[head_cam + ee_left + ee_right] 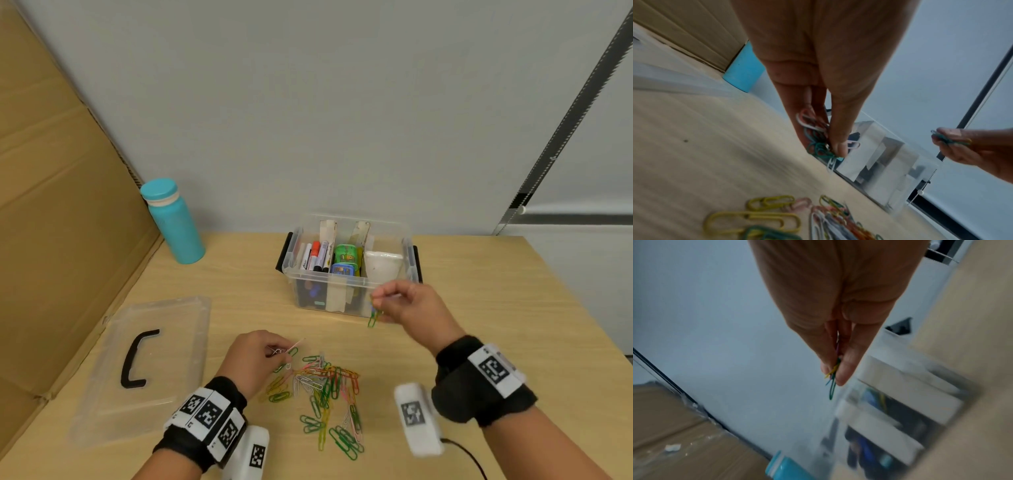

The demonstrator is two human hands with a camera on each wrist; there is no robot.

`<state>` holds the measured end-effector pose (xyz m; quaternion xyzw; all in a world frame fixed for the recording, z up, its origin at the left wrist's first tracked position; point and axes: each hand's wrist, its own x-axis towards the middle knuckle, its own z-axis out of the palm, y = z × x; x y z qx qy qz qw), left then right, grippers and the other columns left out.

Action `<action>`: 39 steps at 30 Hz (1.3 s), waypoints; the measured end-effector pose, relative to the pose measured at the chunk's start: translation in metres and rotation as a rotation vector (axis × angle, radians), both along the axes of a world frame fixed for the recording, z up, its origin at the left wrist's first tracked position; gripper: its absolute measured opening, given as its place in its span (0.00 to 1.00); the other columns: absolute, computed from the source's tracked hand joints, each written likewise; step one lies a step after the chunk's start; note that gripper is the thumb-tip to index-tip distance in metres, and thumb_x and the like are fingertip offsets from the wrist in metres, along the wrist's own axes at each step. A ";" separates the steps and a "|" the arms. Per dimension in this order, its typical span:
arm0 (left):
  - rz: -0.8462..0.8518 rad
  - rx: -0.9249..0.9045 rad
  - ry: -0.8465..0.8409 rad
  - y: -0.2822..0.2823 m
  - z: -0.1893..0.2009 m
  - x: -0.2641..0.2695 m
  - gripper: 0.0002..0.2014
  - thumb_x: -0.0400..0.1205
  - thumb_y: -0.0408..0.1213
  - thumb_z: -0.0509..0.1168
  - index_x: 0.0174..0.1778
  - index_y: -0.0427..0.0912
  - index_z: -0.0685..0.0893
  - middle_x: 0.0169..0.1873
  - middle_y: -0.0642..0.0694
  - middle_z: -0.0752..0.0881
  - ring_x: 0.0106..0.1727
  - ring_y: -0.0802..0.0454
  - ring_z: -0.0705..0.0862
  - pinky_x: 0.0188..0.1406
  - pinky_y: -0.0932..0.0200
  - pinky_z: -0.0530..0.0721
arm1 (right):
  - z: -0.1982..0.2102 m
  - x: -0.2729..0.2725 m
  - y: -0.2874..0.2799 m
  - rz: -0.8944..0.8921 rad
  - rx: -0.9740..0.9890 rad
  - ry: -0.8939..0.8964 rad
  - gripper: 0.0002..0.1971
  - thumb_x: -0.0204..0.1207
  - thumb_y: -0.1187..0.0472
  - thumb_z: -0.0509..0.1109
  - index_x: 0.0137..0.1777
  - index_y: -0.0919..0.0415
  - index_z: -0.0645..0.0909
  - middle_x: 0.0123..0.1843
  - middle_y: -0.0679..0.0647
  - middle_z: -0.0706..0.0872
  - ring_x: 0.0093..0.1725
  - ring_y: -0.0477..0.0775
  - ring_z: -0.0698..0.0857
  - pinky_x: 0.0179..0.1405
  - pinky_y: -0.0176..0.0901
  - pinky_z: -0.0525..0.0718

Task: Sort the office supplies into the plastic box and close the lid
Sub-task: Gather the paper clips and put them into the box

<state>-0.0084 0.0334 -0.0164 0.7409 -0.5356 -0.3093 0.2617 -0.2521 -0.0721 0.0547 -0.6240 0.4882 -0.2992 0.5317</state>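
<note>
1. The tall turquoise water bottle with a screw cap (174, 222) stood far left of the clear plastic box (349, 284), against the brown cardboard sheet (51, 205).
2. The clear plastic lid with a black handle (144, 363) lay flat on the light wooden table (479, 308), left of and nearer to me than the box, well apart from it.
3. My left hand (255, 359) sat between the lid and the box, just in front of the box; my thumb and fingertips (838, 146) pinched a small bunch of coloured paper clips (816, 138), green, white and pink.
4. The loose pile of coloured wire paper clips (325, 394) lay spread on the table in front of the box, just right of my left hand.
5. The box stood open, holding marker pens (317, 255) in its left part, a green item (346, 253) in the middle and something white (382, 265) on the right.
6. My right hand (411, 305) hung at the box's front right corner, fingers clamped together on a few green and yellow clips (373, 317) that dangled below them.
</note>
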 end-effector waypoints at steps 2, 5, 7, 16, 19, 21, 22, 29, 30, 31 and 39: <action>0.010 -0.014 0.043 0.001 0.002 0.001 0.12 0.73 0.34 0.75 0.39 0.61 0.89 0.42 0.54 0.90 0.45 0.55 0.87 0.50 0.55 0.86 | 0.017 0.000 -0.019 -0.070 -0.075 -0.046 0.05 0.76 0.70 0.70 0.45 0.61 0.85 0.45 0.55 0.88 0.44 0.48 0.88 0.46 0.38 0.88; 0.007 -0.027 0.051 0.002 0.005 -0.001 0.15 0.73 0.35 0.76 0.37 0.65 0.86 0.42 0.55 0.90 0.44 0.55 0.87 0.50 0.55 0.86 | 0.020 0.006 -0.049 -0.193 -0.247 0.021 0.06 0.76 0.70 0.71 0.44 0.58 0.85 0.40 0.53 0.87 0.42 0.50 0.88 0.45 0.40 0.87; 0.003 -0.035 0.037 0.003 0.006 -0.003 0.15 0.73 0.36 0.75 0.36 0.66 0.85 0.43 0.56 0.90 0.44 0.56 0.85 0.48 0.60 0.85 | 0.014 0.013 -0.064 -0.247 -0.381 0.168 0.06 0.76 0.69 0.70 0.45 0.58 0.85 0.40 0.51 0.85 0.41 0.49 0.86 0.43 0.37 0.84; -0.021 -0.078 0.034 0.006 0.019 -0.007 0.13 0.74 0.37 0.74 0.39 0.65 0.86 0.42 0.57 0.88 0.42 0.60 0.83 0.41 0.73 0.79 | 0.005 0.020 -0.065 0.151 -0.537 0.720 0.16 0.86 0.55 0.56 0.55 0.61 0.84 0.47 0.57 0.87 0.45 0.55 0.85 0.45 0.42 0.80; -0.046 -0.091 0.040 0.003 0.031 -0.014 0.10 0.75 0.37 0.74 0.44 0.60 0.89 0.41 0.59 0.87 0.40 0.62 0.83 0.39 0.77 0.77 | -0.005 0.001 -0.049 0.031 -0.684 0.617 0.13 0.85 0.57 0.58 0.54 0.60 0.84 0.49 0.54 0.86 0.47 0.52 0.84 0.46 0.37 0.77; -0.097 -0.132 0.015 -0.004 0.046 -0.024 0.09 0.75 0.39 0.73 0.48 0.58 0.89 0.41 0.61 0.86 0.42 0.65 0.82 0.40 0.77 0.77 | -0.022 -0.013 -0.038 -0.068 -0.728 0.578 0.13 0.84 0.58 0.58 0.60 0.59 0.82 0.57 0.52 0.85 0.57 0.50 0.82 0.55 0.37 0.78; -0.126 -0.163 -0.002 -0.010 0.057 -0.030 0.09 0.75 0.40 0.73 0.49 0.57 0.89 0.41 0.62 0.86 0.42 0.66 0.82 0.42 0.76 0.77 | -0.031 -0.018 -0.034 -0.094 -0.727 0.590 0.15 0.84 0.58 0.58 0.65 0.58 0.80 0.64 0.52 0.83 0.65 0.49 0.80 0.62 0.38 0.77; -0.298 -0.322 -0.249 -0.096 0.128 -0.087 0.12 0.81 0.39 0.67 0.59 0.47 0.87 0.53 0.50 0.88 0.49 0.59 0.81 0.56 0.65 0.76 | -0.073 -0.023 -0.020 -0.115 -0.804 0.564 0.24 0.83 0.62 0.58 0.80 0.60 0.66 0.82 0.50 0.64 0.81 0.44 0.60 0.74 0.38 0.68; -0.315 -0.306 -0.285 -0.114 0.131 -0.096 0.11 0.81 0.38 0.67 0.58 0.45 0.87 0.53 0.48 0.88 0.51 0.56 0.83 0.57 0.64 0.76 | -0.074 -0.022 -0.020 -0.121 -0.810 0.556 0.25 0.83 0.62 0.58 0.80 0.60 0.65 0.82 0.50 0.64 0.81 0.44 0.61 0.73 0.37 0.68; -0.345 -0.257 -0.331 -0.132 0.131 -0.105 0.11 0.81 0.37 0.67 0.58 0.43 0.88 0.53 0.47 0.89 0.53 0.53 0.84 0.59 0.60 0.78 | -0.075 -0.022 -0.020 -0.125 -0.819 0.556 0.25 0.82 0.63 0.59 0.80 0.60 0.65 0.82 0.51 0.64 0.81 0.45 0.61 0.72 0.37 0.68; -0.483 0.138 -0.549 -0.190 0.097 -0.132 0.15 0.83 0.42 0.63 0.55 0.34 0.87 0.52 0.38 0.89 0.55 0.41 0.86 0.61 0.47 0.82 | -0.076 -0.025 -0.021 -0.113 -0.853 0.556 0.28 0.79 0.65 0.62 0.80 0.58 0.64 0.83 0.49 0.62 0.81 0.46 0.63 0.65 0.31 0.73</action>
